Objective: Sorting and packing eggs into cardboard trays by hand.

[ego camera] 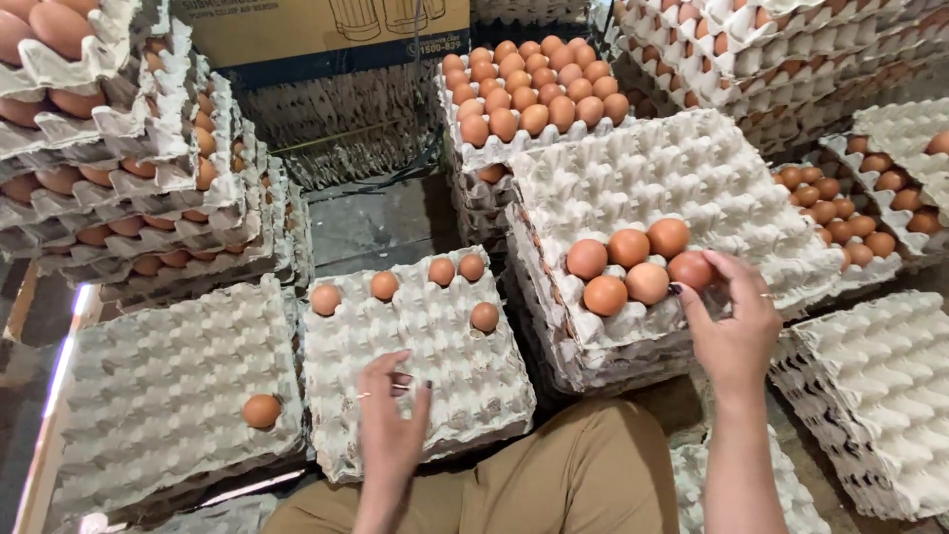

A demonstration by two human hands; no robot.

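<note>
My right hand is up at the stacked tray on the right, thumb and fingertips closing round a brown egg at the near end of the cluster; it looks grasped, though the fingers hide its far side and I can't tell whether it has left its cup. It sits right in the pinch, just ahead of the palm, touching or nearly touching the paler egg beside it. Four more eggs crowd close, so there's little finger room on that side. I judge the egg light, smooth and brittle: a shell like that wants a soft hold round its widest part, from above, with no squeeze at the ends and no knock against its neighbours. My left hand is released, holding nothing, fingers spread and resting flat on the near edge of the middle tray, which carries five eggs along its far side, well apart from that hand. The pulp trays look soft and a bit floppy. Further left, a tray has a single egg. Beyond are full stacks and a cardboard box.
</note>
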